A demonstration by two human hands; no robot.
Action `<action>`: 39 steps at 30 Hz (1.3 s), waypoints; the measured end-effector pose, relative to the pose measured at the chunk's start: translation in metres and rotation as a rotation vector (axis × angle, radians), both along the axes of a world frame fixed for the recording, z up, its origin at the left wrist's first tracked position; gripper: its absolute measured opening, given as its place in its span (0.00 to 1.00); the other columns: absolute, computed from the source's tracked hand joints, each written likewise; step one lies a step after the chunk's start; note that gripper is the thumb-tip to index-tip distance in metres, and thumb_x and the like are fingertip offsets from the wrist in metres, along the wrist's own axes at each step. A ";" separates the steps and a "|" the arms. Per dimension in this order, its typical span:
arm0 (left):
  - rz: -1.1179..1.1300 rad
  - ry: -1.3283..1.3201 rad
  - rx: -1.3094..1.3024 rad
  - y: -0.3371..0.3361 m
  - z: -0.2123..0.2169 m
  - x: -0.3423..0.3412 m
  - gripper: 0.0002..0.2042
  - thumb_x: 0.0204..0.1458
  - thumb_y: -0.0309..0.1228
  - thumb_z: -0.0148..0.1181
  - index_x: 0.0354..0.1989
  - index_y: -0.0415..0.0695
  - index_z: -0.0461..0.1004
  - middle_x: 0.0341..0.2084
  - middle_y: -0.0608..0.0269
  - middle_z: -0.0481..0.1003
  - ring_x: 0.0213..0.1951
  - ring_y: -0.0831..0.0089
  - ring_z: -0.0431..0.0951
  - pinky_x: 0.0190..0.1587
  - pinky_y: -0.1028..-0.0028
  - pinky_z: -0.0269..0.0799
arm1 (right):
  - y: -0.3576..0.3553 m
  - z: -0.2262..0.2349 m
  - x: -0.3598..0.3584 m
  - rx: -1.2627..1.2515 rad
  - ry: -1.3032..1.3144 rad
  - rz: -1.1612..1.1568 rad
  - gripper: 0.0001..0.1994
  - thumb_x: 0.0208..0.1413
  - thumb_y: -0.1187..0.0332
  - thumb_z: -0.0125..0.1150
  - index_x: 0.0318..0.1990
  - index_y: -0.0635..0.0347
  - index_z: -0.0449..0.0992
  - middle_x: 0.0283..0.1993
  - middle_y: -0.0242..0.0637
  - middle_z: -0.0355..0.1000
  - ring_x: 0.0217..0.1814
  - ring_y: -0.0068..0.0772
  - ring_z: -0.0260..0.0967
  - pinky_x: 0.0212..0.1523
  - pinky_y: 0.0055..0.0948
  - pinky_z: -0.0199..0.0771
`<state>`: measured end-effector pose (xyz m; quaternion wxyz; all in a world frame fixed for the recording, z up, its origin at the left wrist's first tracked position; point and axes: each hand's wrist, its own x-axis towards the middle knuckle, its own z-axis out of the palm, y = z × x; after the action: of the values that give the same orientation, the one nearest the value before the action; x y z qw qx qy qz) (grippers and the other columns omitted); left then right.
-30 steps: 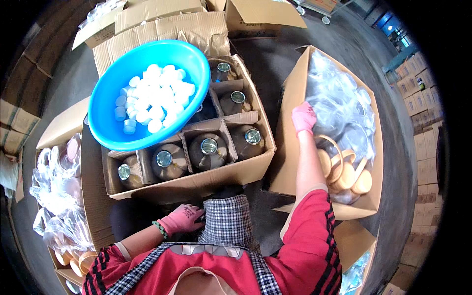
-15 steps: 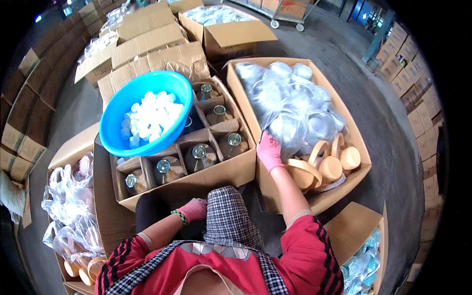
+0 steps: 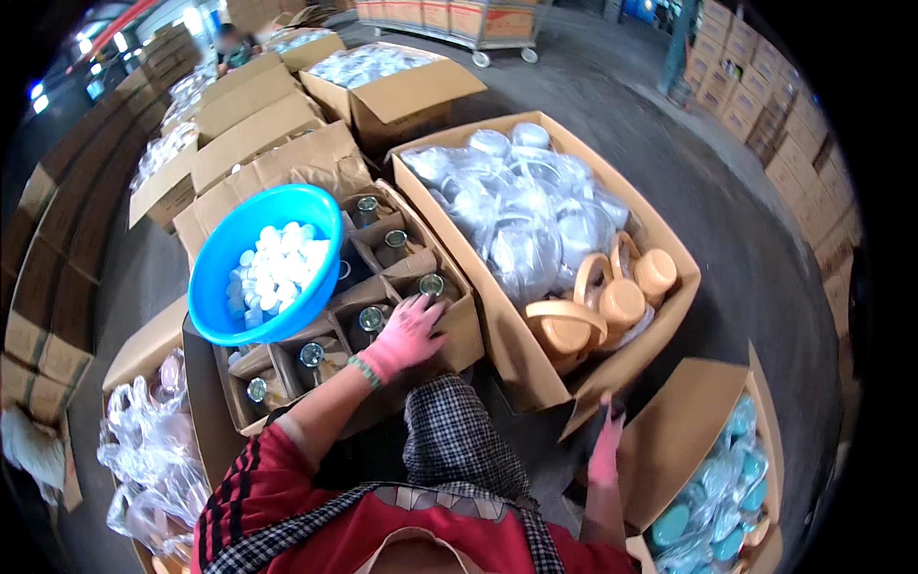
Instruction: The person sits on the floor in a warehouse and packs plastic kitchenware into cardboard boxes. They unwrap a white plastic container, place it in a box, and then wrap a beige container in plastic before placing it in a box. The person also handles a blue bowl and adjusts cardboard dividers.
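Observation:
My left hand (image 3: pixel 406 337), in a pink glove, reaches over the near right corner of a divided carton (image 3: pixel 457 342). Its fingers are spread just beside the neck of a glass bottle (image 3: pixel 431 285), and I cannot tell whether they touch it. More bottle necks, such as this glass bottle (image 3: pixel 312 355), stand upright in the cardboard compartments. My right hand (image 3: pixel 606 445), also pink-gloved, is raised beside the lower corner of a long carton, fingers pointing up and apart, with nothing seen in it. A blue basin (image 3: pixel 215 304) of white caps (image 3: pixel 277 273) rests tilted on the divided carton.
The long carton (image 3: pixel 516 378) at right holds bagged grey parts (image 3: pixel 521 230) and peach plastic parts with looped handles (image 3: pixel 622 301). An open carton of bagged teal parts (image 3: pixel 712 497) is at lower right, bagged pale parts (image 3: pixel 153 450) at lower left. Far back stands a wheeled cart (image 3: pixel 459 29).
My left hand has risen from my lap onto the divided carton. My right hand has left the bagged grey parts and come back toward me, to the right. The view has shifted.

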<state>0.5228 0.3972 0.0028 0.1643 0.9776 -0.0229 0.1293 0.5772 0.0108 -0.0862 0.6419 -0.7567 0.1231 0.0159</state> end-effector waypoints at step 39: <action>0.353 0.292 -0.541 0.088 -0.004 -0.145 0.14 0.49 0.26 0.51 0.44 0.35 0.66 0.40 0.56 0.70 0.42 0.70 0.68 0.46 0.73 0.62 | -0.105 0.098 0.004 -1.219 -0.014 -0.081 0.25 0.40 0.56 0.59 0.40 0.69 0.63 0.42 0.54 0.62 0.48 0.49 0.60 0.47 0.39 0.61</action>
<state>0.3783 0.4857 -0.0010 0.3940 0.8958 0.2052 0.0159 0.5816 -0.0946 0.0115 0.0940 -0.9826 0.1345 -0.0866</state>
